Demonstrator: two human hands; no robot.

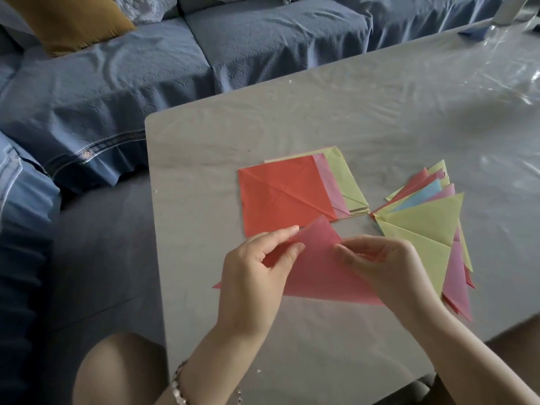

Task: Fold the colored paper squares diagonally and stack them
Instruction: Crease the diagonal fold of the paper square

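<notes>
A pink paper [318,271], folded into a triangle, is held just above the grey table [365,127] near its front. My left hand [254,276] pinches it near the top corner on the left. On the right, my right hand [385,267] pinches the upper edge with curled fingers. Behind them lies a pile of unfolded squares [280,197], a red-orange creased sheet on top, pink and yellow-green sheets showing beneath. To the right lies a fanned stack of folded triangles [423,223], yellow-green on top, with pink, blue and red under it.
A blue-covered sofa [146,68] with a mustard cushion [67,21] runs behind and left of the table. The table's left edge is near my left wrist. A clear plastic sheet covers the tabletop. A small dark blue object [474,30] lies at the far right corner.
</notes>
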